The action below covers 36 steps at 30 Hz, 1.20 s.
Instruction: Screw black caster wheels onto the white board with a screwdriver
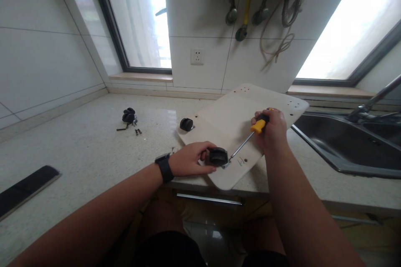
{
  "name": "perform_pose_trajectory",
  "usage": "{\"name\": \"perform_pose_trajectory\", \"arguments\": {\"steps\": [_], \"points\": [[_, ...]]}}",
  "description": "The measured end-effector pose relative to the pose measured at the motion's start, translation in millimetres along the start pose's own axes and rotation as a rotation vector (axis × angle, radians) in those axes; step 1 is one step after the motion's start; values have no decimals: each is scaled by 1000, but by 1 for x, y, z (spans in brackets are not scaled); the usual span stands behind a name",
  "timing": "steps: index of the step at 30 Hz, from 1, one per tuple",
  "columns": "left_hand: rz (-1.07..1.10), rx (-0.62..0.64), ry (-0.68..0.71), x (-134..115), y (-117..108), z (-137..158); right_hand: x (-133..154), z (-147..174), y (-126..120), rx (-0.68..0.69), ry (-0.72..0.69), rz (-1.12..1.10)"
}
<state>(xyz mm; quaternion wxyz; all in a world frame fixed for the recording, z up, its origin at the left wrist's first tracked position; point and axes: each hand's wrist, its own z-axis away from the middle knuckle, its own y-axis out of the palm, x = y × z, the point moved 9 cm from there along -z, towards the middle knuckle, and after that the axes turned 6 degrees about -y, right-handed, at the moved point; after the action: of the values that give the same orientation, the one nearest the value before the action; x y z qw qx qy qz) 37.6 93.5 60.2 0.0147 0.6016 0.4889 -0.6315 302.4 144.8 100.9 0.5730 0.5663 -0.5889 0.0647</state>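
A cream board (pixel 225 117) with drilled holes lies on the stone counter (pixel 78 150), its near corner over the counter's edge. My left hand (pixel 191 159) grips a black caster wheel (pixel 218 156) standing on that near corner. My right hand (pixel 272 127) holds a screwdriver (pixel 250 134) with a yellow and black handle. Its metal tip touches the caster's mounting plate. A second black caster (pixel 186 124) sits at the board's left corner.
More black casters (pixel 128 115) and loose screws (pixel 137 131) lie on the counter to the left. A dark flat strip (pixel 25 187) rests at the near left. A steel sink (pixel 351 146) with a tap is on the right. Hoses hang on the wall behind.
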Motion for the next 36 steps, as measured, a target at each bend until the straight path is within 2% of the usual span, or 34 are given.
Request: {"name": "perform_pose_trajectory", "arguments": {"steps": [3, 5, 10, 17, 21, 25, 30, 33, 36], "points": [[-152, 41, 147, -8, 7, 16, 0, 1, 1, 4, 8, -3], [-284, 101, 196, -3, 19, 30, 0, 1, 2, 4, 12, -4], [-548, 137, 147, 20, 37, 46, 1, 2, 3, -9, -3, -20], [-626, 163, 213, 19, 39, 46, 0, 0, 2, 7, -8, -23], [-588, 157, 227, 16, 32, 43, 0, 1, 2, 17, -2, -18], [-340, 122, 256, 9, 13, 38, 0, 3, 3, 25, 11, -19], [-55, 6, 126, 19, -15, 32, 0, 3, 2, 24, 12, -24], [8, 52, 133, 12, -13, 32, 0, 3, 3, 27, 15, -19], [-6, 149, 177, -5, 1, 34, 0, 3, 4, 26, 17, -15]]}}
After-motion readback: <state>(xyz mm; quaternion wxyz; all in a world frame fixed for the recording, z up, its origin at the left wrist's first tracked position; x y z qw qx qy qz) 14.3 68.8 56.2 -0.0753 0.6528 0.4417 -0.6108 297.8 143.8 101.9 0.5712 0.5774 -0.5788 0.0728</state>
